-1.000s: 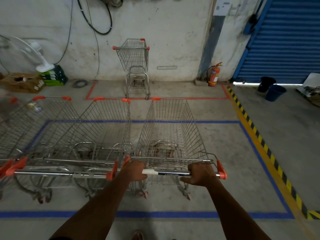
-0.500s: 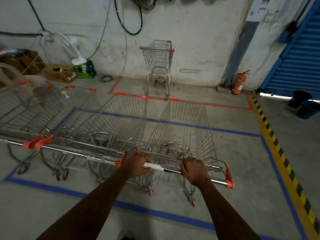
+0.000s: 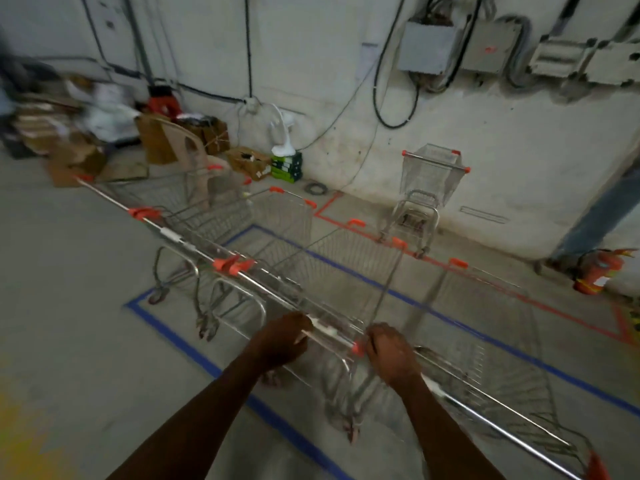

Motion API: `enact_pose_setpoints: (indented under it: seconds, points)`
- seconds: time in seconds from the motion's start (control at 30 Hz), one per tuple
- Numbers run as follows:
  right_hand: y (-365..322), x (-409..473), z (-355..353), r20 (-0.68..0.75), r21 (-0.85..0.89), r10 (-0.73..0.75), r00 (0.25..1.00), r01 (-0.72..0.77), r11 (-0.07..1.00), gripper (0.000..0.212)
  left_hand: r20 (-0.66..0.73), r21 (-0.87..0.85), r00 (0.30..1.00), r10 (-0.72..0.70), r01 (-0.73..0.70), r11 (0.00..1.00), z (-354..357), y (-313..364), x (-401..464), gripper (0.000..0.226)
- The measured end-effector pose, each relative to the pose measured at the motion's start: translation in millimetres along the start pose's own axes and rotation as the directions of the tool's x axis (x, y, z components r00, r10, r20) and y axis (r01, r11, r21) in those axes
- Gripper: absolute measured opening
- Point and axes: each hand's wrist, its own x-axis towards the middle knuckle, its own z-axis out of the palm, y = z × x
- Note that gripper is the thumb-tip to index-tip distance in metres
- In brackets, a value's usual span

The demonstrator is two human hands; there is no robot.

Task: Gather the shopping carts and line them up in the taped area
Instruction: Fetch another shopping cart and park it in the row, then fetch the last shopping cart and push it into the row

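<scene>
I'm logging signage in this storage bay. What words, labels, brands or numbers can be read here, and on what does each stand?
None can be read.
Pale label on the red fire extinguisher: blurred.
Paper sheet on the white wall: too blurred.
Stacked green-and-black boxes: markings too small.
White sleeve on the steel cart handle: no legible print.

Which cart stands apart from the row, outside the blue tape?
The small cart by the back wall, inside the red tape. The others stand side by side in the blue-taped area.
</scene>
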Motion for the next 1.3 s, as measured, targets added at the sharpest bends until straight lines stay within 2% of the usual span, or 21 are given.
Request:
enact_pose_setpoints:
  seconds: [0.1,0.2,0.27,0.37,0.43,0.63,0.77,0.93,1.03,1.17,1.3]
  points:
    - [-94,29,19,-0.04,0.013,-0.031,0.999,0.032,0.999,0.037,-0.036,0.007,0.996,-0.078,0.078,0.997,-51,-61,-62,0.036]
    - [-200,50,37,-0.13,0.021,-0.134,0.982,0.138,0.99,0.017,-0.077,-0.021,0.988,-0.136,0.135,0.991,-109,-119,-120,0.039]
    - [-268,65,55,-0.168,0.038,-0.202,0.965,0.211,0.977,0.017,-0.109,-0.024,0.971,-0.215,0.213,0.977,-149,-156,-154,0.046]
    - [-365,90,79,-0.062,0.039,-0.266,0.962,0.269,0.962,0.03,-0.155,0.023,0.947,-0.28,0.287,0.958,-201,-212,-197,0.04]
    - [-427,104,88,-0.005,0.026,-0.318,0.948,0.318,0.948,0.027,-0.211,0.038,0.93,-0.301,0.316,0.948,-230,-249,-221,0.036]
    - [-585,149,114,-0.026,0.079,-0.457,0.889,0.457,0.886,0.017,-0.304,0.028,0.874,-0.379,0.406,0.914,-295,-350,-270,0.037]
    - [-679,207,152,-0.023,0.124,-0.537,0.843,0.535,0.835,0.021,-0.295,0.033,0.844,-0.448,0.477,0.878,-330,-435,-293,0.04]
    - [-795,304,210,-0.045,0.16,-0.563,0.825,0.562,0.811,0.019,-0.284,0.113,0.818,-0.5,0.546,0.83,-388,-555,-306,0.044]
    - [-862,362,237,-0.023,0.204,-0.559,0.829,0.551,0.809,0.027,-0.257,0.145,0.809,-0.529,0.573,0.806,-430,-633,-307,0.046]
    - [-939,429,266,-0.045,0.192,-0.531,0.846,0.529,0.827,0.026,-0.255,0.099,0.785,-0.565,0.602,0.792,-482,-722,-291,0.047]
    - [-1001,497,310,-0.03,0.139,-0.513,0.858,0.512,0.848,0.028,-0.259,0.07,0.803,-0.537,0.57,0.818,-519,-810,-263,0.046]
